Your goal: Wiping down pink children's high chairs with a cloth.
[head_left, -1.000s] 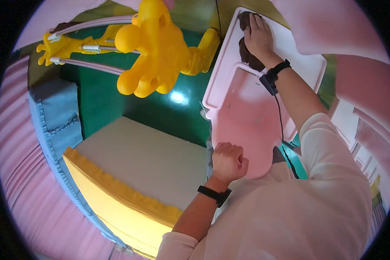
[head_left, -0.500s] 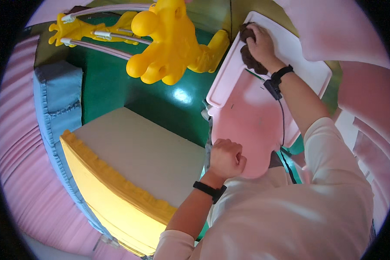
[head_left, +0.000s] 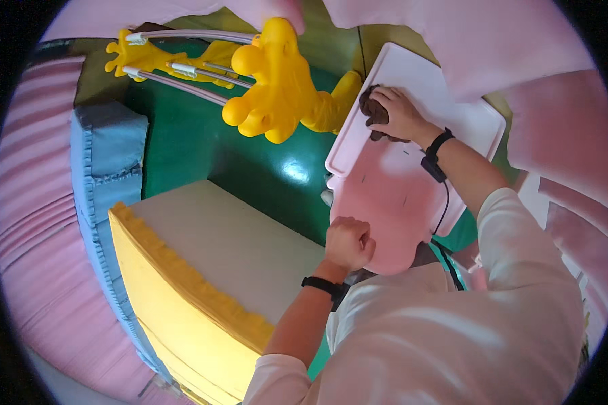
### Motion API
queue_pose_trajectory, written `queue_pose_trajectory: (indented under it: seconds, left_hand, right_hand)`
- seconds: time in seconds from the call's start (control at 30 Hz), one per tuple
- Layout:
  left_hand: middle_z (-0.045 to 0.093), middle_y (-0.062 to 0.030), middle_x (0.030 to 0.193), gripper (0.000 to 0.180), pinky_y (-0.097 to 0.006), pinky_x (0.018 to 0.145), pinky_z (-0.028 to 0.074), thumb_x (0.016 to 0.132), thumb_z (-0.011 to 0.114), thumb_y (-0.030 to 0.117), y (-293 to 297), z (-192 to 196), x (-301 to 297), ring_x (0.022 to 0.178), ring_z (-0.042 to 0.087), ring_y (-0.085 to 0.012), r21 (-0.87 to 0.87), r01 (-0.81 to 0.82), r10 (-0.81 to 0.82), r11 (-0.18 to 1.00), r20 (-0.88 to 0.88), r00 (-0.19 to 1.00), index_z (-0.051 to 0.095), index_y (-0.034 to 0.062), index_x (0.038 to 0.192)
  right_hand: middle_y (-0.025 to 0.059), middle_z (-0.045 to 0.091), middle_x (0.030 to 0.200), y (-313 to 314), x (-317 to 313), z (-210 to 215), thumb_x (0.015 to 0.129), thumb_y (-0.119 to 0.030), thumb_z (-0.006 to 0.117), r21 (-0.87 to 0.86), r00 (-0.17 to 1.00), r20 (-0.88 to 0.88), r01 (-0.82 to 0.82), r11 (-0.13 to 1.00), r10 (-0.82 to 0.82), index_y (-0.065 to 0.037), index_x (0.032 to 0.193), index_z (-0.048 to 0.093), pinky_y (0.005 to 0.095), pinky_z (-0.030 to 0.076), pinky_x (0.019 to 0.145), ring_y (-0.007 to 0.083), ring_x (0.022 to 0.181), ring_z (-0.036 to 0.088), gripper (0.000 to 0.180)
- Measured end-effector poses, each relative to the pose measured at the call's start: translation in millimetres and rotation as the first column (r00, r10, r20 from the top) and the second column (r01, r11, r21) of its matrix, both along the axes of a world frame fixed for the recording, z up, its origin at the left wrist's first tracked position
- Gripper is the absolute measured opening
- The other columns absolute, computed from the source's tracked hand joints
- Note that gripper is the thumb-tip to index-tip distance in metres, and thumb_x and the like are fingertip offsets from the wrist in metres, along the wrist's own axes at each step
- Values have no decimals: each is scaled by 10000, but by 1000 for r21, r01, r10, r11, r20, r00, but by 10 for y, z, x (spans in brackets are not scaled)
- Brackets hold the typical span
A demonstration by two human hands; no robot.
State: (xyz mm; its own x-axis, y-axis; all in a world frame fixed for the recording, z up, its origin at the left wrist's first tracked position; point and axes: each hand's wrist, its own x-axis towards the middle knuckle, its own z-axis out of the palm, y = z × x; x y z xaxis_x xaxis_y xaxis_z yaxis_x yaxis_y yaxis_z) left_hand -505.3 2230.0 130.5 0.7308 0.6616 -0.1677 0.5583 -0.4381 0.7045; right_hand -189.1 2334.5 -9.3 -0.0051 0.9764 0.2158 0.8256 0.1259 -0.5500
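Observation:
My right hand (head_left: 400,116) presses a crumpled dark brown cloth (head_left: 371,109) against the pale pink plastic top (head_left: 412,71), its fingers curled over the bunched fabric. Below this top spreads a rounded pink plastic surface (head_left: 378,209) with a few small dark marks. My left hand (head_left: 349,244) is a loose fist near that surface's lower left edge, close to my body, and nothing shows in it. Each wrist wears a black band, and a thin dark cable runs down from the right one.
Left of the top stands a yellow plastic animal-shaped frame (head_left: 277,88) with grey poles (head_left: 189,35). A pale-topped box (head_left: 230,236) with yellow ruffled fabric (head_left: 182,297) sits at my left, beside blue fabric (head_left: 115,142). Pink drapes (head_left: 40,223) hang around the green floor (head_left: 250,162).
My right hand and the brown cloth have slid toward me along the left part of the top. My left fist has hardly moved. The view has shifted slightly.

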Motion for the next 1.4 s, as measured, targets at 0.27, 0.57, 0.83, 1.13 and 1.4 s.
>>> queue_pose_trajectory:
  seconds: [0.27, 0.57, 0.83, 1.13, 1.4]
  left_hand:
    - [566, -139, 612, 133, -483, 663, 488, 663, 645, 142, -63, 10, -8, 644, 577, -383, 11, -38, 38, 999, 1, 999, 551, 83, 591]
    - [570, -138, 598, 126, -478, 661, 487, 657, 648, 132, -34, -7, 70, 634, 584, -378, 25, -41, 41, 999, -15, 999, 555, 82, 588]
    - [574, -132, 605, 132, -479, 654, 484, 650, 654, 130, -15, -13, 53, 640, 587, -375, -2, -20, 20, 1000, -21, 1000, 548, 90, 583]
    - [574, -114, 599, 137, -468, 660, 480, 637, 644, 124, 4, -2, 35, 639, 574, -364, -29, -27, 27, 999, -11, 1000, 527, 96, 572]
    - [544, -83, 581, 121, -450, 660, 475, 625, 639, 118, 52, -8, 40, 621, 564, -333, -47, 9, -7, 999, 38, 999, 523, 108, 590]
  right_hand:
    - [169, 741, 1124, -135, -259, 168, 806, -258, 860, -297, 893, -403, 79, 952, -200, -24, 1171, 723, 439, 489, 1067, 313, 1108, 695, 454]
    - [153, 705, 1271, 13, 1220, -477, 886, -346, 823, -133, 459, -733, 627, 767, -502, 9, 1276, 685, 413, 499, 1067, 306, 1166, 660, 545]
    - [128, 692, 1310, -212, 1065, -512, 937, -384, 749, 271, 745, 216, 575, 772, -631, -109, 1311, 719, 506, 463, 1113, 385, 1260, 613, 465]
    - [124, 641, 1343, 19, 912, -401, 995, -466, 637, 227, 815, 285, 454, 861, -505, -118, 1285, 712, 541, 481, 1068, 417, 1273, 581, 459]
    - [111, 661, 1241, 910, 399, -290, 1002, -379, 597, 174, 656, 420, 621, 765, -627, -126, 1189, 720, 566, 475, 973, 385, 1161, 593, 338]
